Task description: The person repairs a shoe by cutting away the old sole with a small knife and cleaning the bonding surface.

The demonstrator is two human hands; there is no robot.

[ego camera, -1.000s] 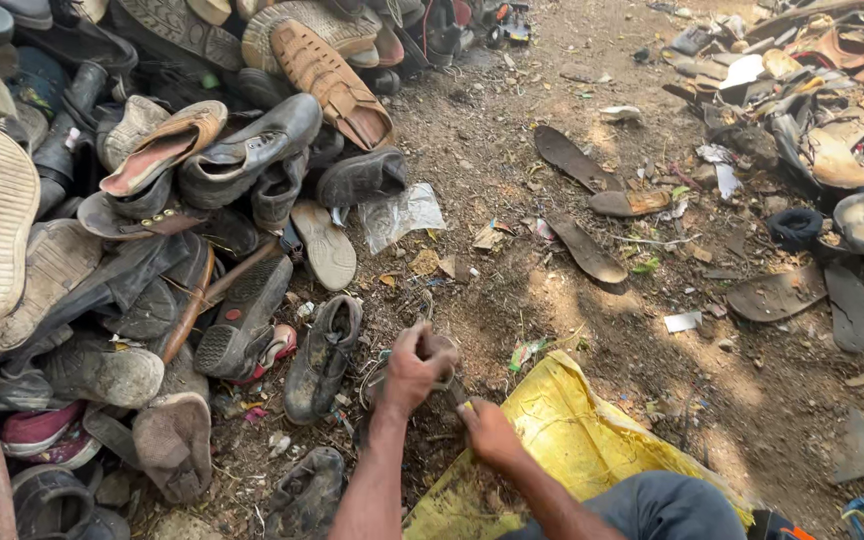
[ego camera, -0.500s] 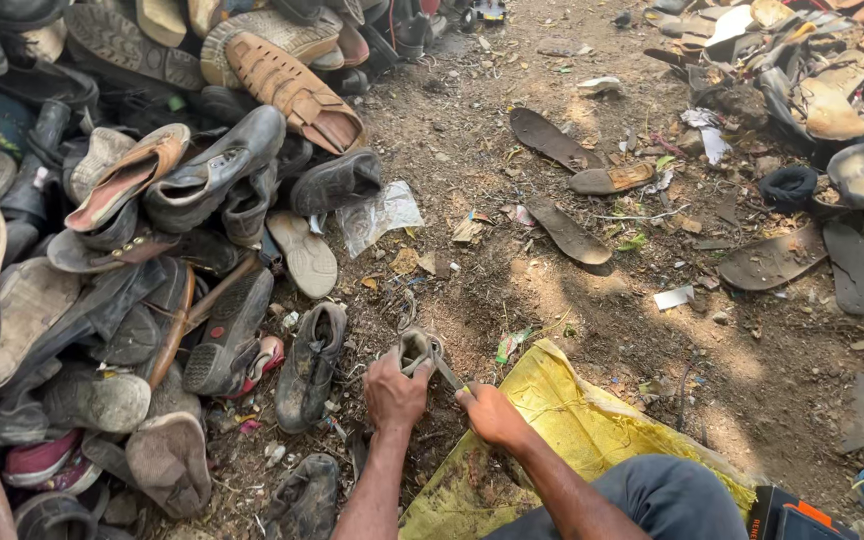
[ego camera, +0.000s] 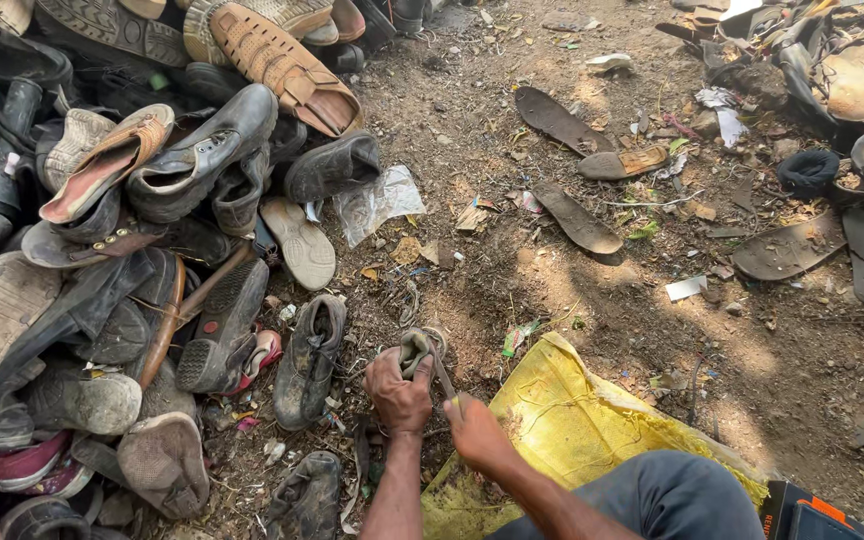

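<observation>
Shoe pile heaped far left, worn black shoe lying at its edge. My left hand clenched round grey shoe piece, pinning it to dirt ground just right of that shoe. My right hand closed on thin blade tool, tip against piece. Yellow sack spread under right forearm. Loose soles scattered farther right, well apart.

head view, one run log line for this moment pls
left hand: grips shoe scrap | right hand: holds thin blade against it | near: yellow sack, shoe pile
</observation>
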